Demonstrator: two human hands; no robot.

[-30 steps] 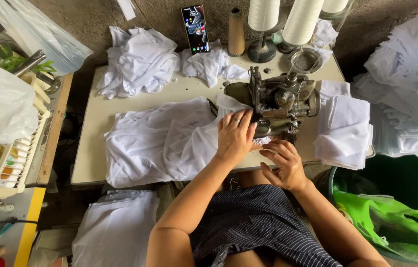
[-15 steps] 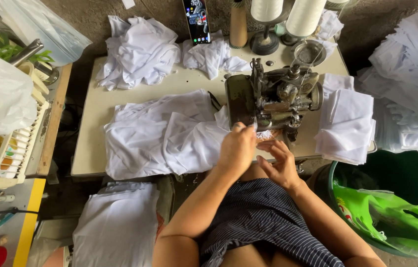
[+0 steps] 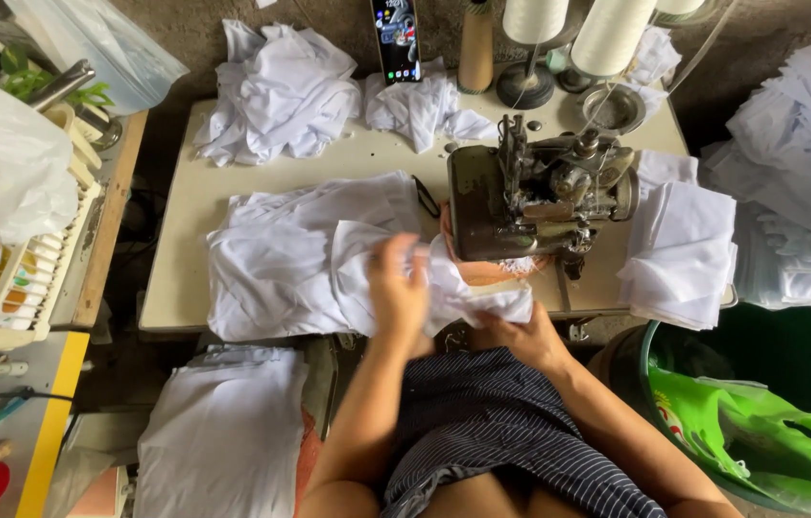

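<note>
Head view, looking down on a sewing table (image 3: 185,288). Left hand (image 3: 398,293) lies over a white fabric piece (image 3: 468,299) at the table's near edge, fingers curled and pinching its upper fold; the hand is motion-blurred. Right hand (image 3: 521,336), at about 4 o'clock from the left, grips the same piece from below, its fingers largely hidden under the cloth. The piece sits just in front of the overlock machine (image 3: 535,197), at 6 o'clock from it, crumpled and bunched, not flat, and apart from the machine's foot.

Progress, as judged: the piece appears to be between stitching and stacking. A spread heap of white pieces (image 3: 281,254) lies at 9 o'clock from the hands, a folded white stack (image 3: 679,254) at 3 o'clock from the machine, and loose white bundles (image 3: 276,91) at the table's far edge. Which pile is sewn cannot be told.
</note>
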